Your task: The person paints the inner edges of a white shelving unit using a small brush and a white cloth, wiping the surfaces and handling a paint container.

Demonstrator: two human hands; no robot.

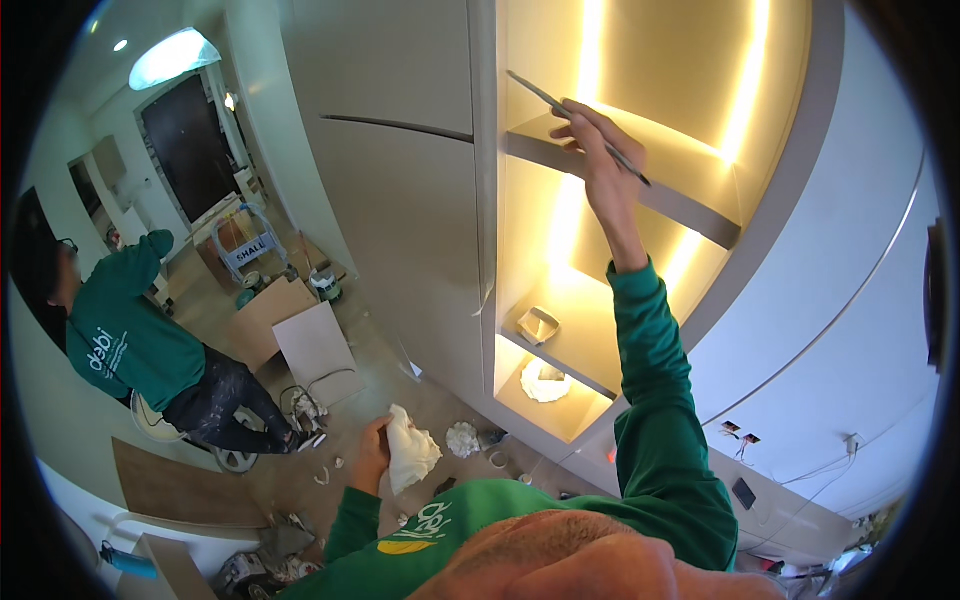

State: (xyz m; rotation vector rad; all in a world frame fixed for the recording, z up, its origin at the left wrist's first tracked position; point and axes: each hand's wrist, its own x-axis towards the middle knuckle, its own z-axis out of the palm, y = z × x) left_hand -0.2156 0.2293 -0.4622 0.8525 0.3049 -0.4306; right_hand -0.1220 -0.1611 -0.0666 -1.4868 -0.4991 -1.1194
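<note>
Head view, thin dark tool (541, 94) in right hand (606, 165), fingers pinched round it, ends jutting both sides of grip, lit shelf (690, 212) just behind, left hand (372, 456) lower left of that grip, clamped on white cloth (410, 454), co-worker (140, 325) well left of both grips

A green long-sleeved sweatshirt (490, 494) is worn; its chest is marked with white lettering (432, 520) and a yellow patch (404, 547); the right sleeve (652, 345) is creased.
</note>
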